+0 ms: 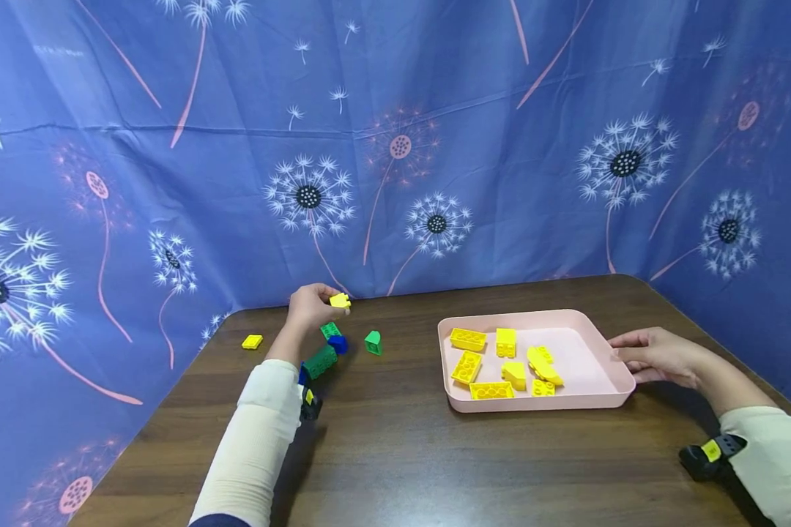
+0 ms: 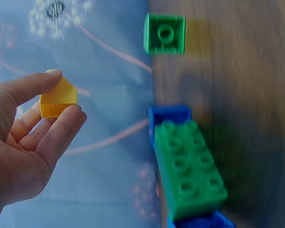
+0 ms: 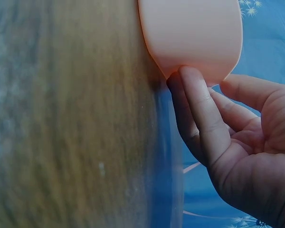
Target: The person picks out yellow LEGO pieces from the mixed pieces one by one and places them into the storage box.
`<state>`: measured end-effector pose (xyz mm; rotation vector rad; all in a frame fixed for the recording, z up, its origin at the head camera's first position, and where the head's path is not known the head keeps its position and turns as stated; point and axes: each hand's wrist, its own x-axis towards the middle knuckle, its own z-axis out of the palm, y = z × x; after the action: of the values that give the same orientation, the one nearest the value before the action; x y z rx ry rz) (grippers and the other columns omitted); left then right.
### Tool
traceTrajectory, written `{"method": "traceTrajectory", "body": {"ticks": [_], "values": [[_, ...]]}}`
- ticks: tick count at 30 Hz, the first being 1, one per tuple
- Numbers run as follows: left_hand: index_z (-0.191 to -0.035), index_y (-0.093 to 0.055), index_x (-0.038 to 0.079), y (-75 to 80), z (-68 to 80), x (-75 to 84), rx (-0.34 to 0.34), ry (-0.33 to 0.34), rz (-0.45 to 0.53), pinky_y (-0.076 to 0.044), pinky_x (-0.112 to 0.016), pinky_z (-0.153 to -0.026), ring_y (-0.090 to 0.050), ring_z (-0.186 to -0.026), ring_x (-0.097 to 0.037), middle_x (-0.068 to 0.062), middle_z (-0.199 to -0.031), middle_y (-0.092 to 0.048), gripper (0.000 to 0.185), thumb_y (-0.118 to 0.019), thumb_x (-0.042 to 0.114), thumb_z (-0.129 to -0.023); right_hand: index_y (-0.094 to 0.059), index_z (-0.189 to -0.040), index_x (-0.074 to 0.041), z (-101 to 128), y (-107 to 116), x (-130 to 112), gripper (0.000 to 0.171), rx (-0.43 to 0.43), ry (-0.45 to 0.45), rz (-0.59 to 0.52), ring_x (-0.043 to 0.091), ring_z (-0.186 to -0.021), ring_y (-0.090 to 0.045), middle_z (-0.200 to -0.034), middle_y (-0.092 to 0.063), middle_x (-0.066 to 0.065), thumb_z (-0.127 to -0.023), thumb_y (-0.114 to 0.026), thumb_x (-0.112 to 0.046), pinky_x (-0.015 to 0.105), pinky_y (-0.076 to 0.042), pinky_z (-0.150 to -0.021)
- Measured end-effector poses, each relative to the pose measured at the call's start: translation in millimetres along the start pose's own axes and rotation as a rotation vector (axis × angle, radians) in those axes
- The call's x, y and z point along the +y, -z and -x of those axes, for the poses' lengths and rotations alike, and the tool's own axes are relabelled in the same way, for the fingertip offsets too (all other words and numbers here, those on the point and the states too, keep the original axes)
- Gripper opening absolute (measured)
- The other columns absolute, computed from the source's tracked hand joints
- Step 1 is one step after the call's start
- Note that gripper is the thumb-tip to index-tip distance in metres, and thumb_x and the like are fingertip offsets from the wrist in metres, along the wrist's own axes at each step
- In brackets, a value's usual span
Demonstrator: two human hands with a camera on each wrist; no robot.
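Observation:
My left hand point(image 1: 310, 306) pinches a small yellow toy building block point(image 1: 340, 301) between thumb and fingers, raised over the table's far side. In the left wrist view, this block shows a sloped face. Below the hand lie a green block point(image 1: 319, 361), blue blocks point(image 1: 338, 343) and another green block point(image 1: 330, 330), partly covered by the arm. My right hand point(image 1: 662, 357) grips the right end of a pink tray point(image 1: 600, 359), its thumb at the rim and fingers against the wall. Several yellow blocks point(image 1: 492, 391) lie in the tray, mostly towards its left.
One flat yellow block point(image 1: 252, 342) lies left of the left forearm. A green block point(image 1: 373, 342) stands between the left hand and the tray. Behind the brown wooden table point(image 1: 395, 454) hangs a blue dandelion-print cloth point(image 1: 501, 205).

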<state>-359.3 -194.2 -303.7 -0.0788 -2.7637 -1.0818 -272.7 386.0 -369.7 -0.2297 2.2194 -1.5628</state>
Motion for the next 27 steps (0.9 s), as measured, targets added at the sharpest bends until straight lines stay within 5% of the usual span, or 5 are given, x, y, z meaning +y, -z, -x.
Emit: {"method": "traceTrajectory", "body": {"ticks": [16, 27], "values": [[-0.104, -0.072, 0.01, -34.4, 36.0, 46.9, -0.104, -0.201, 0.005, -0.051, -0.033, -0.07, -0.059, -0.079, -0.018, -0.001, -0.085, -0.066, 0.034, -0.086, 0.017, -0.073, -0.024, -0.137, 0.023, 0.0, -2.0, -1.7, 0.062, 0.037, -0.029, 0.018, 0.017, -0.09, -0.066, -0.109, -0.065, 0.008, -0.098, -0.057, -0.012, 0.039, -0.057, -0.077], [-0.1, -0.072, 0.008, -54.2, 45.3, 83.7, -0.194, -0.339, 0.094, -0.054, -0.027, -0.067, -0.064, -0.076, -0.014, -0.001, -0.088, -0.069, 0.035, -0.088, 0.013, -0.069, -0.023, -0.136, 0.024, -3.3, 0.2, 2.2, 0.06, 0.021, -0.02, -0.008, 0.015, -0.09, -0.066, -0.107, -0.066, 0.006, -0.098, -0.055, -0.009, 0.039, -0.057, -0.077]]}}
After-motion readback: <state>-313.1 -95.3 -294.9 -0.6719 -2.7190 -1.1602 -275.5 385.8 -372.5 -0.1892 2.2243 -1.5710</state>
